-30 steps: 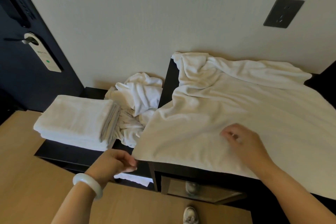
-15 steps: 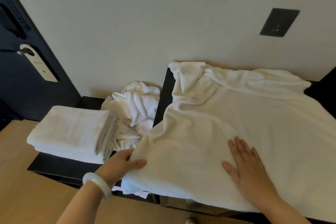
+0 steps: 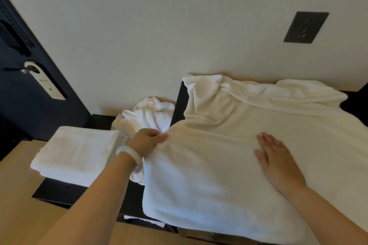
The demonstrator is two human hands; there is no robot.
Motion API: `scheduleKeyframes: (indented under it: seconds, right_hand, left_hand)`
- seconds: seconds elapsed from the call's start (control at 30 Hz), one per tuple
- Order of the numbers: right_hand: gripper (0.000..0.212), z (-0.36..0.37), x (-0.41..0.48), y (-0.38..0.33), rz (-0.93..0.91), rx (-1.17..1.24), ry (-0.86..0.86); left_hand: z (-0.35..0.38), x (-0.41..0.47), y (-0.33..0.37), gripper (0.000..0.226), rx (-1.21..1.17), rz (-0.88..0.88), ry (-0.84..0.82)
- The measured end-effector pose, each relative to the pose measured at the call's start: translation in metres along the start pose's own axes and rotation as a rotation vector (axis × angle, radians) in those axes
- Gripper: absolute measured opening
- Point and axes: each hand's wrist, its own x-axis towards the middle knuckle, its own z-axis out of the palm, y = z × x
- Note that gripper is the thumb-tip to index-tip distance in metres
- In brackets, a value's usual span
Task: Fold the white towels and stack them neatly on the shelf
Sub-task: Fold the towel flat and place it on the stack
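A large white towel [image 3: 229,165] lies spread over the higher dark surface, rumpled along the wall. My left hand [image 3: 146,141], with a pale bangle on the wrist, pinches the towel's left edge. My right hand [image 3: 278,161] presses flat on the towel's middle, fingers straight. To the left, a stack of folded white towels [image 3: 77,153] sits on the lower dark shelf [image 3: 59,191]. Behind my left hand lies a crumpled white towel [image 3: 151,115].
A cream wall rises behind, with a dark socket plate [image 3: 305,27] at the upper right. A dark door [image 3: 23,85] with a handle and hanging tag stands at the left. Light wooden floor [image 3: 18,205] lies below the shelf.
My left hand rose from below the towel's corner and now pinches its left edge higher up. My right hand went from loosely curled to flat on the towel. The camera tilted upward.
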Motion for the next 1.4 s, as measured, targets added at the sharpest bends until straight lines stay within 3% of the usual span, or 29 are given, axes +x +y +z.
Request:
scheduleKeyframes:
  seconds: [0.07, 0.13, 0.2, 0.27, 0.33, 0.4, 0.5, 0.57, 0.67, 0.73, 0.8, 0.87, 0.93, 1.0, 1.07, 1.1, 1.17, 1.23, 1.33, 1.4]
  right_hand:
    - [0.071, 0.000, 0.001, 0.001, 0.003, -0.024, -0.044]
    - [0.076, 0.001, 0.003, 0.001, 0.002, -0.058, -0.045]
    - [0.085, 0.002, 0.002, 0.000, 0.007, -0.076, -0.033]
    - [0.088, 0.003, 0.002, 0.001, 0.010, -0.089, -0.050]
    - [0.088, 0.003, 0.002, 0.001, 0.011, -0.076, -0.036]
    - [0.087, 0.003, 0.002, 0.001, 0.013, -0.074, -0.037]
    - [0.085, 0.005, 0.002, 0.002, 0.017, -0.072, -0.016]
    - [0.084, 0.007, 0.004, 0.003, 0.023, -0.064, -0.013]
    - [0.085, 0.004, 0.004, 0.002, 0.021, -0.052, -0.033]
    - [0.086, 0.004, 0.004, 0.000, 0.030, -0.068, -0.036]
    - [0.086, 0.003, 0.004, -0.002, 0.035, -0.073, -0.042]
    - [0.085, 0.003, 0.004, -0.003, 0.034, -0.072, -0.037]
    - [0.086, 0.002, 0.003, -0.004, 0.029, -0.083, -0.046]
    - [0.087, 0.002, 0.002, -0.005, 0.034, -0.072, -0.047]
    - [0.091, 0.003, 0.004, -0.008, 0.031, -0.025, -0.072]
    - [0.094, 0.001, 0.007, -0.008, 0.019, 0.040, -0.098]
    - [0.074, -0.017, 0.012, 0.002, 0.063, 0.292, -0.110]
    - [0.052, -0.031, 0.009, 0.039, 0.108, 0.354, 0.016]
    - [0.087, -0.039, -0.023, 0.110, 0.171, 0.070, 0.012]
    - [0.092, -0.035, -0.044, 0.145, 0.221, -0.001, -0.010]
  left_hand:
    - [-0.003, -0.002, -0.025, 0.033, -0.023, -0.028, 0.258]
    - [0.001, -0.002, -0.046, 0.034, -0.010, -0.103, 0.289]
    - [0.008, 0.006, -0.057, 0.042, -0.099, -0.154, 0.228]
    - [0.007, 0.011, -0.051, 0.074, -0.324, -0.232, 0.118]
    - [-0.002, 0.011, -0.038, 0.089, -0.543, -0.279, -0.031]
    - [-0.014, 0.000, -0.018, 0.088, -0.571, -0.292, -0.216]
    - [-0.035, 0.000, -0.001, 0.049, -0.573, -0.132, -0.377]
    - [-0.041, 0.010, -0.004, 0.049, -0.496, -0.096, -0.284]
    - [-0.024, 0.030, -0.031, 0.075, -0.239, -0.262, 0.053]
    - [-0.004, 0.031, -0.036, 0.059, -0.058, -0.313, 0.266]
    - [0.019, 0.026, -0.026, 0.041, 0.171, -0.187, 0.513]
    - [0.052, 0.013, -0.006, 0.027, 0.401, 0.158, 0.718]
    - [0.100, -0.005, 0.019, 0.019, 0.493, 0.555, 0.625]
    - [0.154, -0.014, 0.040, 0.026, 0.594, 0.813, 0.369]
    - [0.193, -0.015, 0.054, 0.055, 0.784, 0.782, 0.091]
    - [0.206, -0.011, 0.054, 0.071, 0.884, 0.727, 0.035]
    - [0.220, 0.007, 0.042, 0.076, 1.022, 0.700, 0.040]
    - [0.224, 0.019, 0.030, 0.068, 1.090, 0.718, 0.115]
    - [0.227, 0.026, 0.021, 0.063, 1.130, 0.705, 0.099]
    - [0.226, 0.025, 0.022, 0.063, 1.137, 0.737, 0.103]
